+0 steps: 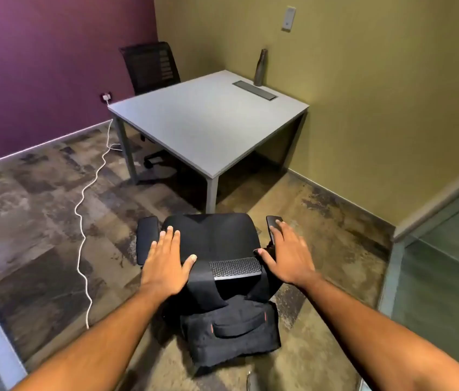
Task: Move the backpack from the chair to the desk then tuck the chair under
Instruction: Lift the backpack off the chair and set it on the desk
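Two bare hands reach into the lower frame: one left hand (pixel 164 262) and one right hand (pixel 289 253). Two black office chairs appear: a near chair (pixel 211 235) at lower center and a far chair (pixel 150 67) at upper left. There is one black backpack (pixel 231 334), one grey desk (pixel 202 119), one metal bottle (pixel 260 67), and one white cable (pixel 87 210).

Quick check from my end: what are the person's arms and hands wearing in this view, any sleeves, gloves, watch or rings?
Nothing is worn that shows. The left hand and right hand are bare, with no gloves, and no rings can be made out. Both forearms are bare right down to the bottom edge of the picture: no sleeve or cuff, no watch or band at either wrist. Fingernails are short.
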A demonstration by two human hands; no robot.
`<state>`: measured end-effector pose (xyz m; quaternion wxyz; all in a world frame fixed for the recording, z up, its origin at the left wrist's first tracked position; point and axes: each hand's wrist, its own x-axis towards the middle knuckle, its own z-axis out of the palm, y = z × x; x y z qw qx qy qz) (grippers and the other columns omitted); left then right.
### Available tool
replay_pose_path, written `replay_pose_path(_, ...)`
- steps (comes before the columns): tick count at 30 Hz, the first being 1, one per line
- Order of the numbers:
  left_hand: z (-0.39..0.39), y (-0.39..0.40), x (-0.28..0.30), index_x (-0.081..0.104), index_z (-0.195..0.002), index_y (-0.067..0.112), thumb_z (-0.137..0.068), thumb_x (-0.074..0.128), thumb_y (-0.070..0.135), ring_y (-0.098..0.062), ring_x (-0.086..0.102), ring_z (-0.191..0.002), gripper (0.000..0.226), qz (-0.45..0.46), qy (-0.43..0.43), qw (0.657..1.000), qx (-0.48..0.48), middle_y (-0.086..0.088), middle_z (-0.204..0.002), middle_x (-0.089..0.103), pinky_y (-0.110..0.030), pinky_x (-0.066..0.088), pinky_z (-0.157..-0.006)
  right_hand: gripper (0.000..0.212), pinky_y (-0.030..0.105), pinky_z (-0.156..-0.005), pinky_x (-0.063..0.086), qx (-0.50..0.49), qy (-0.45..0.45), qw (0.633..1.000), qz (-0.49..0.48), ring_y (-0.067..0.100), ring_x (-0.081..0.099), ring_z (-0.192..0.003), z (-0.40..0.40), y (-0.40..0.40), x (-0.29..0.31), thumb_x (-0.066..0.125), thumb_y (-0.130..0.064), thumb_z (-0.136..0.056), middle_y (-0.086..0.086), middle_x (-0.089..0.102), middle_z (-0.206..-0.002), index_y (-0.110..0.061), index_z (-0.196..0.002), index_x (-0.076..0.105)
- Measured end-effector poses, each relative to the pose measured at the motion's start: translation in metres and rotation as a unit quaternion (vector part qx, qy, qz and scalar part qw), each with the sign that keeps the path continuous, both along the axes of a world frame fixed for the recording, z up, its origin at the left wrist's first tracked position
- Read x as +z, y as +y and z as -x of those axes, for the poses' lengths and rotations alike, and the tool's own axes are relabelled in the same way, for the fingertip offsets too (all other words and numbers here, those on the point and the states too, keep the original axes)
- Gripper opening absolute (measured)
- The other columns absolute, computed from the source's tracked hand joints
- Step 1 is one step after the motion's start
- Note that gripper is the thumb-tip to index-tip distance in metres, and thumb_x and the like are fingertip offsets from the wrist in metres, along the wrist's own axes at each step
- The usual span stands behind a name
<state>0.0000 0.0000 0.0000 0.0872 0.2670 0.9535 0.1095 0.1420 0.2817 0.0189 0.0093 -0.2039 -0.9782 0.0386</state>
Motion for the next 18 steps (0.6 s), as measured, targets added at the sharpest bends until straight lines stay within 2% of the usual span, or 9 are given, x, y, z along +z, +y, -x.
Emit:
replay_pose_path(4,-0.017,0.015,-0.008,0.007,-0.166,0.01,-0.107,0.031,0.061,-0.027,0.003,-0.163,0.082,-0.004,-0.057,0.998,0.0,-0.013,-0.175,0.001,-0.042,0.005,-0.133,0.071,0.047,-0.115,0.039,-0.037,0.0,0.999,0.035,0.031,0.041,-0.148,-0.018,-0.006,-0.02,0.043,-0.067,-0.102,0.015,0.047,-0.157,-0.017,-0.151,0.049)
replay_pose_path(8,-0.026,0.021,-0.019,0.025,-0.164,0.016,-0.105,0.027,0.065,-0.025,0.016,-0.161,0.076,-0.022,-0.047,0.998,0.022,-0.012,-0.174,0.017,-0.042,0.012,-0.133,0.067,0.048,-0.117,0.034,-0.051,0.009,0.997,0.054,0.03,0.046,-0.143,-0.019,-0.007,-0.033,0.042,-0.068,-0.102,0.013,0.055,-0.148,-0.022,-0.148,0.056)
replay_pose_path(13,-0.029,0.015,-0.022,0.043,-0.156,0.033,-0.087,0.019,0.09,-0.025,0.02,-0.16,0.093,0.02,-0.05,0.999,-0.002,-0.01,-0.172,0.023,-0.044,0.012,-0.131,0.062,0.046,-0.119,0.03,-0.042,-0.026,0.997,0.056,0.02,0.049,-0.14,-0.017,-0.008,-0.038,0.04,-0.077,-0.096,-0.003,0.059,-0.145,-0.041,-0.143,0.057)
replay_pose_path(15,-0.029,0.016,-0.021,0.046,-0.153,0.038,-0.08,0.019,0.097,-0.022,0.023,-0.16,0.097,0.03,-0.053,0.998,0.002,-0.007,-0.172,0.026,-0.043,0.012,-0.131,0.06,0.047,-0.115,0.032,-0.048,-0.033,0.995,0.081,0.024,0.055,-0.134,-0.007,-0.007,-0.035,0.045,-0.072,-0.097,0.0,0.065,-0.14,-0.037,-0.143,0.057)
replay_pose_path(18,-0.034,0.021,-0.019,0.052,-0.149,0.041,-0.079,0.026,0.093,-0.02,0.031,-0.156,0.091,0.038,-0.053,0.997,0.028,-0.004,-0.167,0.038,-0.041,0.015,-0.131,0.06,0.047,-0.108,0.038,-0.063,-0.057,0.989,0.12,0.031,0.064,-0.125,0.011,-0.003,-0.03,0.053,-0.061,-0.095,0.003,0.072,-0.133,-0.031,-0.147,0.054)
